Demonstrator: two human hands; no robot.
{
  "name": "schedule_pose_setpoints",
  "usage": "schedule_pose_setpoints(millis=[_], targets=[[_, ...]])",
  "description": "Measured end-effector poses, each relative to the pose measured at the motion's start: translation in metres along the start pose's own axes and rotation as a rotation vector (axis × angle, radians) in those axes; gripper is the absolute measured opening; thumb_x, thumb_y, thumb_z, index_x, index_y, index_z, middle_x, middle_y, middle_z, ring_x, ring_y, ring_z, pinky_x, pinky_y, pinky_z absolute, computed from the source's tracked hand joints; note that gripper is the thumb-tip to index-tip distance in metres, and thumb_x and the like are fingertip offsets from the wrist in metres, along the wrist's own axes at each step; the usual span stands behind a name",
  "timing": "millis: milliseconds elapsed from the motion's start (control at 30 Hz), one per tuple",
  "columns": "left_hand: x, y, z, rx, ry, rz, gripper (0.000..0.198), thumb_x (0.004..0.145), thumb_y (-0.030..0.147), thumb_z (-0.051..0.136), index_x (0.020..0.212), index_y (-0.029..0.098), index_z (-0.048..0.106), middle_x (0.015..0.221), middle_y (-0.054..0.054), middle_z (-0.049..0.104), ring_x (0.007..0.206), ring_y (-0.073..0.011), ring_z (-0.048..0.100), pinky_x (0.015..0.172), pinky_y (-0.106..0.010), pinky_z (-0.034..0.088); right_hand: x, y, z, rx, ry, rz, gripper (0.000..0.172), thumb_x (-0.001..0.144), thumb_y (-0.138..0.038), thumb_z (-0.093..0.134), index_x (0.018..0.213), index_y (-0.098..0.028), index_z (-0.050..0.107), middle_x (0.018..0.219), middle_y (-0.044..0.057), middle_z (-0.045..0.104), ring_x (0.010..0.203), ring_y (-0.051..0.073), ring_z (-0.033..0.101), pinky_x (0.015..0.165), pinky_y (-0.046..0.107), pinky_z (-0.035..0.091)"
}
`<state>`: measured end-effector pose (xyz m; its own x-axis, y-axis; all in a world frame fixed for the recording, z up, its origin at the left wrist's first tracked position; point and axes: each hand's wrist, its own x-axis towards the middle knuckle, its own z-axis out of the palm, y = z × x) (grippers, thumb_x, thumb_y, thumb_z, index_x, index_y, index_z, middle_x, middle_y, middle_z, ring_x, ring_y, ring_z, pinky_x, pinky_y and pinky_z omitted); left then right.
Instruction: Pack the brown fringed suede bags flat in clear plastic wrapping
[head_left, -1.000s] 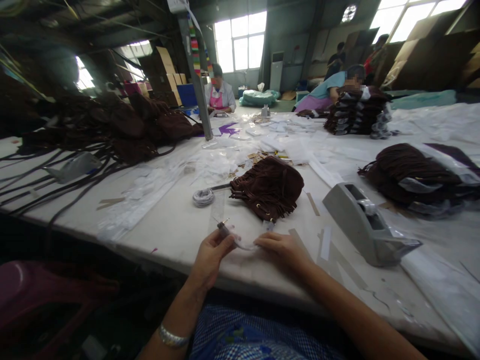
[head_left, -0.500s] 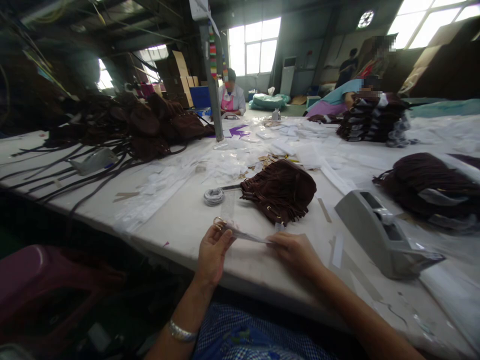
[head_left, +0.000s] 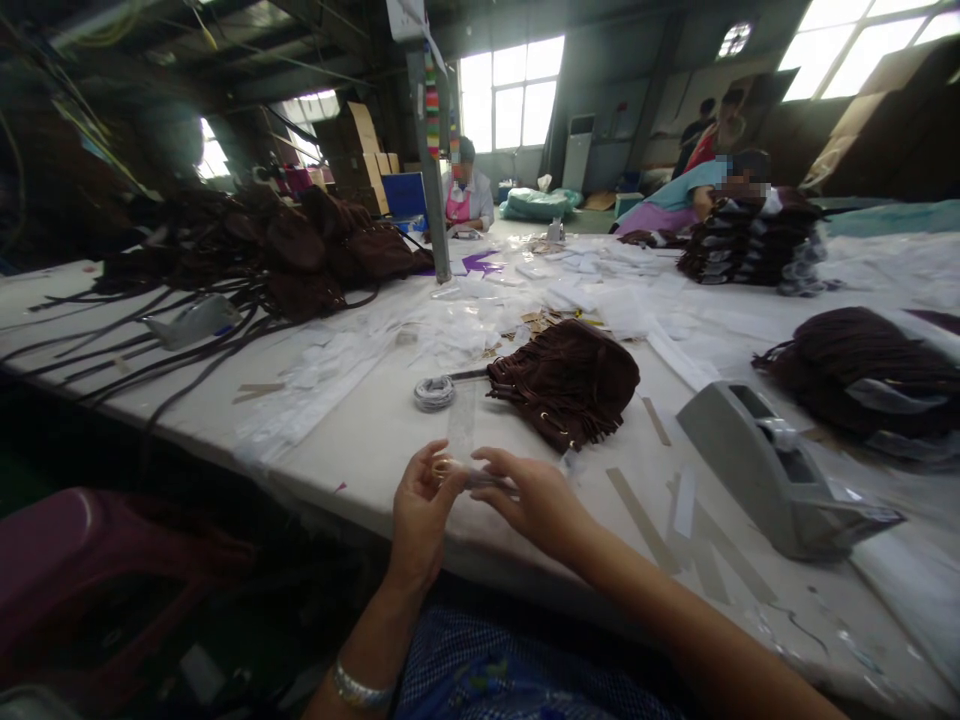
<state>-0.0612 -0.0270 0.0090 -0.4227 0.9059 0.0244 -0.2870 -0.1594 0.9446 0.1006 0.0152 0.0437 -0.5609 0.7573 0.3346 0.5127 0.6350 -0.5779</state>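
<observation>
Over the table's front edge, my left hand [head_left: 421, 510] pinches a narrow strap [head_left: 480, 480] with gold-coloured metal hardware at its left end. The strap looks wrapped in clear film; blur hides the details. My right hand [head_left: 536, 495] is curled round the strap's right part, thumb below and fingers above. Just beyond my hands lies a dark brown fringed bag [head_left: 566, 385] with gold-coloured eyelets. Left of the bag sits a coiled grey-white cord or strap bundle [head_left: 434, 393].
A grey tape dispenser [head_left: 780, 475] stands at right, with a brown fringed pile [head_left: 862, 370] behind it. Tan strips [head_left: 641, 520] lie near my right arm. Brown bags [head_left: 322, 250] with long straps are heaped at left, beside a metal post [head_left: 436, 170]. Co-workers sit across the table.
My right hand has slid left along the strap, from its far end to close beside my left hand. The left hand keeps its pinch at the metal end.
</observation>
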Motion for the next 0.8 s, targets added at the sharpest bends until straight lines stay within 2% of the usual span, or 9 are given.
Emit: schedule_pose_setpoints(millis=[33, 100, 200, 300, 400, 500, 600, 700, 800], targets=[[0.0, 0.002, -0.001, 0.002, -0.013, 0.005, 0.051, 0.073, 0.031, 0.08, 0.119, 0.024, 0.062, 0.09, 0.003, 0.063, 0.079, -0.0078, 0.06, 0.077, -0.018, 0.048, 0.002, -0.001, 0.0, 0.056, -0.021, 0.042, 0.027, 0.089, -0.033, 0.065, 0.114, -0.023, 0.064, 0.093, 0.003, 0.076, 0.081, 0.019, 0.07, 0.069, 0.027, 0.048], [0.0, 0.008, -0.005, -0.003, -0.081, 0.016, 0.059, 0.073, 0.034, 0.08, 0.127, 0.025, 0.059, 0.101, 0.001, 0.064, 0.084, -0.0091, 0.061, 0.08, -0.019, 0.048, 0.004, -0.003, -0.002, 0.15, -0.054, 0.076, 0.014, 0.092, -0.028, 0.061, 0.101, -0.022, 0.069, 0.082, 0.001, 0.075, 0.074, 0.016, 0.069, 0.064, 0.024, 0.046], [0.0, 0.013, -0.008, 0.002, -0.179, -0.033, 0.065, 0.07, 0.033, 0.082, 0.129, 0.024, 0.058, 0.116, -0.004, 0.066, 0.093, -0.0146, 0.065, 0.085, -0.023, 0.05, 0.009, -0.004, -0.008, 0.261, -0.088, 0.072, 0.014, 0.093, -0.028, 0.058, 0.091, -0.02, 0.07, 0.072, 0.0, 0.072, 0.069, 0.015, 0.067, 0.064, 0.022, 0.045], [0.0, 0.013, -0.009, 0.014, -0.114, -0.076, 0.058, 0.071, 0.029, 0.082, 0.124, 0.021, 0.062, 0.098, -0.003, 0.071, 0.088, -0.0145, 0.066, 0.085, -0.025, 0.05, 0.012, -0.004, -0.01, 0.267, -0.096, 0.053, 0.015, 0.091, -0.031, 0.06, 0.095, -0.02, 0.071, 0.081, 0.002, 0.074, 0.074, 0.016, 0.068, 0.068, 0.024, 0.048], [0.0, 0.012, -0.009, 0.004, -0.042, -0.065, 0.048, 0.069, 0.027, 0.082, 0.114, 0.019, 0.067, 0.088, -0.001, 0.072, 0.083, -0.013, 0.066, 0.083, -0.025, 0.051, 0.014, -0.006, -0.01, 0.197, -0.042, 0.017, 0.023, 0.086, -0.036, 0.068, 0.103, -0.022, 0.069, 0.096, 0.004, 0.074, 0.085, 0.02, 0.068, 0.074, 0.027, 0.048], [0.001, 0.013, -0.009, -0.004, -0.026, -0.062, 0.034, 0.069, 0.028, 0.083, 0.098, 0.016, 0.072, 0.086, -0.002, 0.072, 0.08, -0.0129, 0.066, 0.078, -0.024, 0.052, 0.016, -0.01, -0.009, 0.162, -0.019, -0.005, 0.017, 0.084, -0.034, 0.071, 0.095, -0.021, 0.071, 0.087, 0.002, 0.074, 0.078, 0.018, 0.067, 0.069, 0.025, 0.046], [0.001, 0.014, -0.011, -0.046, -0.012, -0.064, 0.03, 0.071, 0.031, 0.082, 0.095, 0.016, 0.071, 0.089, -0.003, 0.073, 0.081, -0.0142, 0.067, 0.076, -0.025, 0.054, 0.017, -0.012, -0.009, 0.18, -0.012, 0.005, 0.013, 0.085, -0.032, 0.07, 0.09, -0.02, 0.071, 0.081, 0.001, 0.073, 0.073, 0.017, 0.066, 0.065, 0.024, 0.046], [0.0, 0.016, -0.013, -0.039, 0.039, -0.011, 0.03, 0.07, 0.028, 0.082, 0.095, 0.017, 0.07, 0.088, -0.002, 0.074, 0.081, -0.0141, 0.067, 0.077, -0.025, 0.054, 0.015, -0.011, -0.01, 0.158, 0.024, -0.012, 0.022, 0.084, -0.033, 0.071, 0.103, -0.021, 0.071, 0.094, 0.004, 0.075, 0.085, 0.02, 0.068, 0.075, 0.028, 0.051], [-0.001, 0.017, -0.013, 0.024, 0.079, 0.055, 0.027, 0.069, 0.027, 0.083, 0.091, 0.017, 0.07, 0.084, -0.001, 0.074, 0.077, -0.0126, 0.067, 0.074, -0.022, 0.052, 0.007, -0.011, -0.015, 0.03, 0.099, -0.093, 0.032, 0.085, -0.035, 0.071, 0.115, -0.024, 0.068, 0.107, 0.008, 0.073, 0.098, 0.025, 0.065, 0.087, 0.037, 0.051]])
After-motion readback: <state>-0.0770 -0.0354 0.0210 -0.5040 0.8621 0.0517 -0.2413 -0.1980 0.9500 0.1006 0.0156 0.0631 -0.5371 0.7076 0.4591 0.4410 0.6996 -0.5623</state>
